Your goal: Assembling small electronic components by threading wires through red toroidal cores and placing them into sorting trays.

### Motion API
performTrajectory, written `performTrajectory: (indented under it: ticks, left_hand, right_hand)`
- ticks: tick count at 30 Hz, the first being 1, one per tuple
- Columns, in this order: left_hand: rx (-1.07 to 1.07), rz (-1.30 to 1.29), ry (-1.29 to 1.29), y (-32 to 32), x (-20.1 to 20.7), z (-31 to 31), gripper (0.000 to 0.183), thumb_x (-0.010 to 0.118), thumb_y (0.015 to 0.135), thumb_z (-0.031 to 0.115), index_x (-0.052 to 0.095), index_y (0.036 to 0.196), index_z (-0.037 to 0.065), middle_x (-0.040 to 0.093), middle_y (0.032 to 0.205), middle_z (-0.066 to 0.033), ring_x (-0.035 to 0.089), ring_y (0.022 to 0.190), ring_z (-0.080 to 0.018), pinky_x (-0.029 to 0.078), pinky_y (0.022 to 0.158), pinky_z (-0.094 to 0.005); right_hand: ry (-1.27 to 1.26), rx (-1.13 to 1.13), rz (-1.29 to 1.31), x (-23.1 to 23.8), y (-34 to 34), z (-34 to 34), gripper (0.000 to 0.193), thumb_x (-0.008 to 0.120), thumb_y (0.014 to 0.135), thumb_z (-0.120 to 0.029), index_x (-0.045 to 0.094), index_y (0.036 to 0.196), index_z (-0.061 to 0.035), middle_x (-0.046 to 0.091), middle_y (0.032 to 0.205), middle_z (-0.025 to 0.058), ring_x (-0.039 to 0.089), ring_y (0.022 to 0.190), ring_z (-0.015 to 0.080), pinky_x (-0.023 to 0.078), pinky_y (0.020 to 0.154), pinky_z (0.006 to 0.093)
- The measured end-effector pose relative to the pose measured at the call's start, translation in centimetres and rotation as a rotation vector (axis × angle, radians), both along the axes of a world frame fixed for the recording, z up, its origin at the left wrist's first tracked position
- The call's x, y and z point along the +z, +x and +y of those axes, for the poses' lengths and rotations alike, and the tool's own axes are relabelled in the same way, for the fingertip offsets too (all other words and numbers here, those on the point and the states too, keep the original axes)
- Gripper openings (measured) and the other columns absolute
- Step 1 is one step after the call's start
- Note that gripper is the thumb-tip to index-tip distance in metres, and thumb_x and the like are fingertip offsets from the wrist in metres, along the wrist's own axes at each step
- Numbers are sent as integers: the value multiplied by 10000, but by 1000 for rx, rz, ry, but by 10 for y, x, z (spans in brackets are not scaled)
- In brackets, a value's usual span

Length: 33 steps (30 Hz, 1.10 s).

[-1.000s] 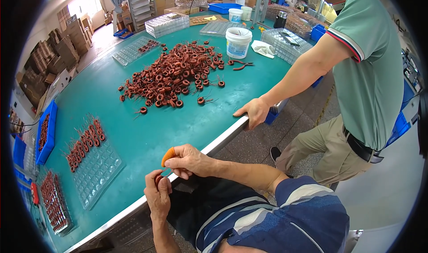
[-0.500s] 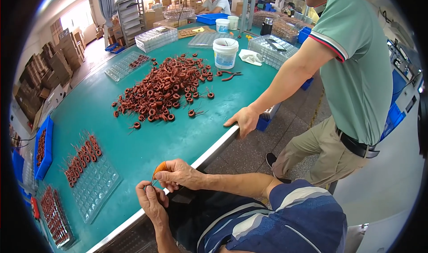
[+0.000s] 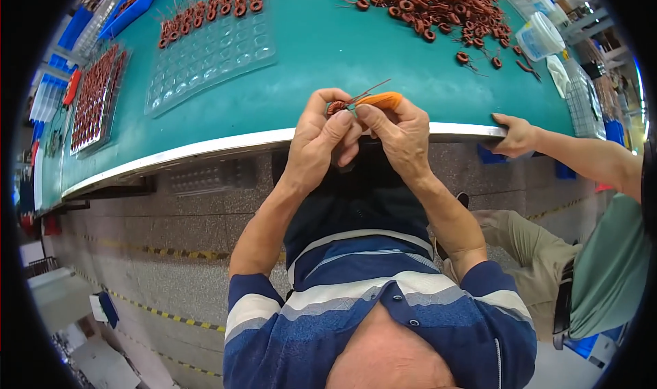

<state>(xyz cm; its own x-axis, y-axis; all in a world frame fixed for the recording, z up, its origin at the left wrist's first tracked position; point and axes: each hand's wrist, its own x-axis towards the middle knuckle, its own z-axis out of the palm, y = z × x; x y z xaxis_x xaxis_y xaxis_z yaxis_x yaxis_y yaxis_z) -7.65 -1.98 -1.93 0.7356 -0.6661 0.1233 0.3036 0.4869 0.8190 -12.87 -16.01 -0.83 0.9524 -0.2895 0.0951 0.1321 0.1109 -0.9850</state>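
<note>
Between the thumb and fingers of my left hand (image 3: 318, 139) is a toroidal coil (image 3: 336, 107), a small ring wound with copper-red wire. Thin wire leads (image 3: 373, 88) stick out from it, up and to the right. My right hand (image 3: 400, 132) is closed in a pinch against the coil's right side, where the leads come off. An orange cover (image 3: 382, 101) sits on its index finger. A small greenish bit shows at the pinch, too small to make out. Both hands are just above the table's front edge.
A heap of coils (image 3: 445, 5) lies on the green table (image 3: 328, 60). At the left are a clear tray (image 3: 209, 64) partly filled with coils, a full tray (image 3: 99, 105) and a blue bin (image 3: 133, 5). Another person's hand (image 3: 517, 137) grips the table edge at right.
The view has swung down and to the left, so my hands now appear near the middle. The coil in my left hand now shows plainly. The other person's hand stays on the table edge.
</note>
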Motion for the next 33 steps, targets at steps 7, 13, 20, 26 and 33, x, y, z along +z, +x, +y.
performTrajectory:
  ticks: [7, 13, 20, 26, 33]
  left_hand:
    - [-54, 72, -37, -4, 3, 9, 213, 469, 997, 201, 394, 1143, 65, 413, 670, -22, 411, 484, -102, 333, 432, -216]
    - [224, -349, 333, -2, 1, 11, 255, 521, 975, 200, 406, 1123, 27, 531, 710, -52, 504, 514, -140, 381, 475, -266]
    - [307, -830, 527, 8, 13, 15, 244, 582, 925, 142, 453, 1098, 26, 596, 809, -162, 607, 710, -302, 471, 623, -375]
    - [-15, -876, 587, 20, 39, 35, 243, 616, 897, 143, 480, 1057, 20, 581, 823, -155, 596, 758, -326, 472, 671, -390]
    - [27, -1182, 726, 17, 44, 36, 312, 683, 854, 129, 503, 1090, 33, 564, 809, -64, 567, 696, -167, 469, 625, -325]
  right_hand:
    - [-44, 5, -43, 1, -4, 1, 278, 711, 863, -220, 639, 999, 11, 662, 803, 27, 558, 651, 49, 424, 551, 183]
    - [-64, -17, 130, 3, -15, -5, 350, 657, 899, -340, 643, 868, 9, 584, 623, 16, 489, 491, 50, 360, 439, 182]
    - [83, 115, 158, 14, -1, -3, 333, 637, 911, -334, 633, 804, -18, 564, 585, 7, 479, 462, 47, 329, 409, 172]
    - [267, 301, 298, 19, 5, -15, 293, 639, 909, -302, 630, 818, -24, 556, 592, -1, 465, 460, 40, 311, 397, 171]
    - [174, 324, 294, 19, 11, -17, 228, 644, 874, -221, 622, 779, -15, 523, 565, -16, 434, 461, 45, 309, 407, 195]
